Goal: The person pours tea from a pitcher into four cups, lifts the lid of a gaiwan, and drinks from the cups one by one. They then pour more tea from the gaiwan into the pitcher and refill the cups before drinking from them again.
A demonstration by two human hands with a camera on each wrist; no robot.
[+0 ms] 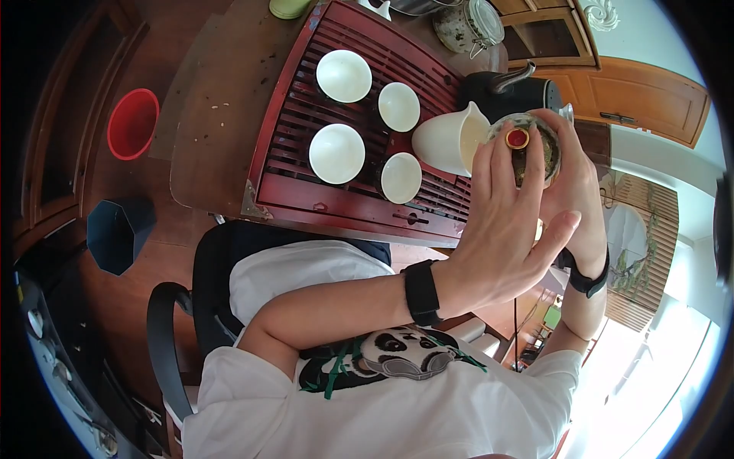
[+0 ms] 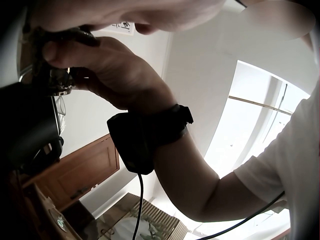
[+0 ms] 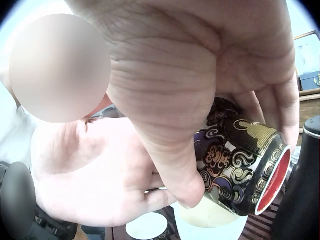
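Tilted beside the white pitcher (image 1: 443, 141) is a small vessel (image 1: 548, 157), with a gold-rimmed red disc between the left fingers. The right wrist view shows dark, gold-patterned sides on the vessel (image 3: 220, 160) and pale yellow liquid in the pitcher (image 3: 205, 231) below. My right hand (image 1: 582, 183) curls around the vessel; in the left wrist view, this hand (image 2: 120, 72) grips it from the far side. My left hand (image 1: 497, 218) lays straight fingers on it, thumb extended. Four fingertips' exact contact is partly hidden. Several white cups (image 1: 344, 76) stand left of the pitcher.
A slatted red tray (image 1: 306, 200) bears the cups and pitcher. Behind the hands stands a black kettle (image 1: 482, 90), with a clip-lid glass jar (image 1: 462, 30) further up. A red bin (image 1: 133, 124) and a dark blue bin (image 1: 118, 236) stand on the floor at left.
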